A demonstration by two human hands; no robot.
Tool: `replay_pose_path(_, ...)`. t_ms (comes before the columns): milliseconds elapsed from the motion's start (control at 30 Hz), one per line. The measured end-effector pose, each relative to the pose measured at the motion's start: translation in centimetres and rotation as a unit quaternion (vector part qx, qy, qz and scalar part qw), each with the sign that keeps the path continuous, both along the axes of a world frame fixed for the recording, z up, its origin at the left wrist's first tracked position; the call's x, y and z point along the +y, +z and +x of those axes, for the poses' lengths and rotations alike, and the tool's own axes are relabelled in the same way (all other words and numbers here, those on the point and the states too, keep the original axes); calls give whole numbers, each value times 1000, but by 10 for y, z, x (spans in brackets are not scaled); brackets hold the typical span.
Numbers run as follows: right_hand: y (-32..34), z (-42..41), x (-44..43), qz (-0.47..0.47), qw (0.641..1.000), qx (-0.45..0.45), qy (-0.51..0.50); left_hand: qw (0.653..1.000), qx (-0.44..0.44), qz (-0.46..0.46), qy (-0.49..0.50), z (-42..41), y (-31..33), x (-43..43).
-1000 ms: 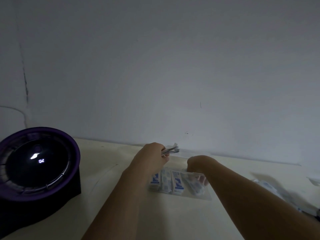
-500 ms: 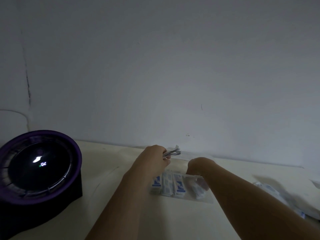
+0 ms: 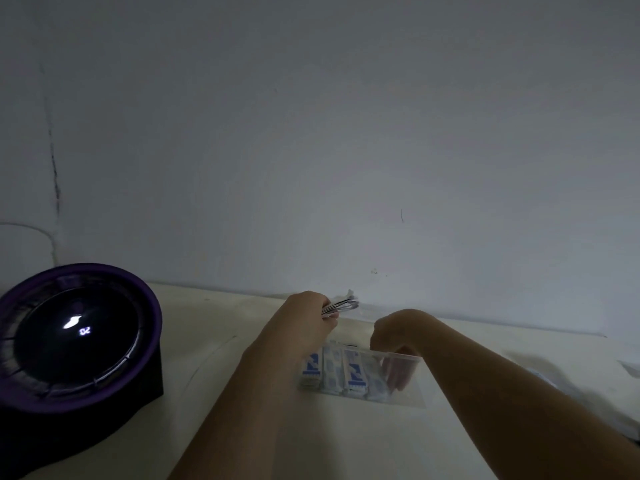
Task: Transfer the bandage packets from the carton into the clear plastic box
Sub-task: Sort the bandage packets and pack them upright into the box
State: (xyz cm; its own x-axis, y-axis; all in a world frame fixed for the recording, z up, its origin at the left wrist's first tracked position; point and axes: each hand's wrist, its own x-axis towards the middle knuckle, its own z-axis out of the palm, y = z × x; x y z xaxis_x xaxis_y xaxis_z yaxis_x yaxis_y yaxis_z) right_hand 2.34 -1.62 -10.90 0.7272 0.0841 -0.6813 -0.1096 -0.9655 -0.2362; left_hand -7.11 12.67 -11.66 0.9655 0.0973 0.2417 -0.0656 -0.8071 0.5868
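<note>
Left hand (image 3: pixel 304 322) pinches stack of bandage packets (image 3: pixel 341 304) just behind clear plastic box (image 3: pixel 414 396). Right hand (image 3: pixel 398 336) dips fingers into box's right end; grip cannot be told. Upright packet row (image 3: pixel 341 372) fills box's left part. Purple round device (image 3: pixel 78 336) well left of box.

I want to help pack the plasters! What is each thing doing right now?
Left hand: grips a stack of packets, held above the table.
Right hand: fingers dipped inside the clear plastic box; grip unclear.
Clear plastic box: open, partly filled.
Packets in box: standing upright in a row.
Purple device: display lit.
</note>
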Motion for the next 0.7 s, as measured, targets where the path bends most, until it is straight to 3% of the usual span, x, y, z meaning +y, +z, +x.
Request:
replay_pose_path(133,8,-8,-5,17,999,-33,22,1000,7,-13,2,-1,0,0)
replay_pose_path(233,29,-15,-14,73,981,-165,76,999,-10,-46,7,-4,6,0)
replay_pose_path(333,56,-29,-24,232,908,-317,144,987,-37,-156,-4,-7,16,-4)
replay_pose_path(433,73,-56,-32,378,837,-338,205,944,40,-319,-79,-14,24,-13)
replay_pose_path(567,74,-83,-36,339,815,-377,279,882,126,-419,-177,-24,27,-24)
replay_pose_path(700,72,-89,-39,265,785,-483,283,876,121,-429,-186,-29,32,-30)
